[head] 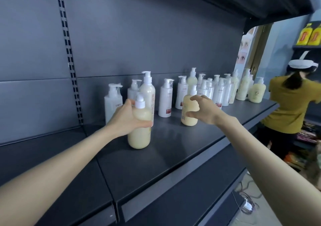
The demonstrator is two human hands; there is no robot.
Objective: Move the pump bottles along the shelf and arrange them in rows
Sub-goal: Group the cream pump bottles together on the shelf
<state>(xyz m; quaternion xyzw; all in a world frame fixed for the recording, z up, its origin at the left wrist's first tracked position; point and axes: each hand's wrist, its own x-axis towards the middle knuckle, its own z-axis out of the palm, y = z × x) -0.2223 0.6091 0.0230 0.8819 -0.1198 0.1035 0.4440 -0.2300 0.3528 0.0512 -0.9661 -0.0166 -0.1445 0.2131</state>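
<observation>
left hand (126, 119) grips a rounded creamy pump bottle (139, 138), right hand (205, 111) released, fingers spread just beside the second bottle (189, 120)

I am standing in a shop. The dark metal shelf (173, 156) before me is fixed to a back panel with a slotted upright (68, 52), as retail display racks are. Rows of look-alike pump bottles (165, 99) stand on it as stock. Further right, yellow bottles (308, 34) fill another shelf, a poster of eyes (243, 50) hangs, and another person (290, 104) faces those shelves.
</observation>
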